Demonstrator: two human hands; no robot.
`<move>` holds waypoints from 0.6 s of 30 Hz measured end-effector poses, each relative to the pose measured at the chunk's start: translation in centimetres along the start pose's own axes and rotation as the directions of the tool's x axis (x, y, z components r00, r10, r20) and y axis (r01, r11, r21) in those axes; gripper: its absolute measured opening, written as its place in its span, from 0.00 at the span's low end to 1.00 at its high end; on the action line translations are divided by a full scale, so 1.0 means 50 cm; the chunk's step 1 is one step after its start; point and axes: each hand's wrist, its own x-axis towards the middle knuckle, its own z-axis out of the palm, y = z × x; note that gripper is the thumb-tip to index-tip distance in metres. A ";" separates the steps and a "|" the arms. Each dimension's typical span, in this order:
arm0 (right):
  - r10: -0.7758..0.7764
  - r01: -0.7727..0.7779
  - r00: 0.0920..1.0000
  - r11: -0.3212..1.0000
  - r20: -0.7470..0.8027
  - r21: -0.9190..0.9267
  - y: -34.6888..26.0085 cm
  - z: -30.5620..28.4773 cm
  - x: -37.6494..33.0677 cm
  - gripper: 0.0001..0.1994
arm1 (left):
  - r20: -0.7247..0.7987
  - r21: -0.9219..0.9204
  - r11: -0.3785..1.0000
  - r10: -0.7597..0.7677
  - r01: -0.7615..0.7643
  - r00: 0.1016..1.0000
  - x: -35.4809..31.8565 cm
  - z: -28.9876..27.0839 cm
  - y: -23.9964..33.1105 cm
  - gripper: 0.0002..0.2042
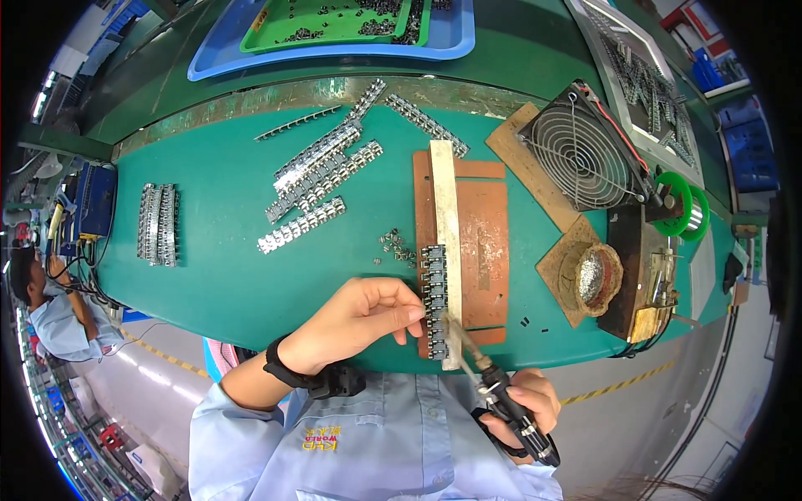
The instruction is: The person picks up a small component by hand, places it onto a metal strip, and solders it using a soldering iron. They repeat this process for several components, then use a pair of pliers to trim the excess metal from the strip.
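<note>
My right hand [535, 402] grips the black handle of a soldering iron [510, 409], whose metal tip slants up to the lower part of a strip of small black components [435, 292]. A thin rod runs beside the tip. The strip lies along the left side of a pale wooden bar [445, 209] on a brown board [484, 250]. My left hand [362, 321] is closed in a pinch at the strip's left edge; whatever its fingertips hold is hidden. Just above that hand lies a loose pile of tiny metal parts [396, 245].
Several metal strips [317, 171] lie at centre left, more [159, 225] farther left. At right stand a fan [581, 150], a green solder spool [681, 207] and a round pot [591, 280]. Trays [334, 52] of small parts sit at the back. A co-worker [67, 309] is far left.
</note>
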 end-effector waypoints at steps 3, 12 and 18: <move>0.023 -0.024 0.990 1.000 -0.138 -0.005 0.020 0.006 -0.019 0.24 | -0.004 -0.006 1.000 0.011 -0.011 1.000 -0.001 0.002 -0.002 0.06; 0.350 -0.263 0.860 0.927 -0.372 0.266 0.053 0.049 0.023 0.22 | 0.014 0.022 0.999 0.032 -0.032 0.999 -0.003 -0.001 -0.005 0.07; 0.377 -0.274 0.848 0.914 -0.373 0.300 0.061 0.046 0.013 0.21 | -0.325 0.430 0.894 0.287 -0.130 0.901 -0.036 -0.020 -0.004 0.06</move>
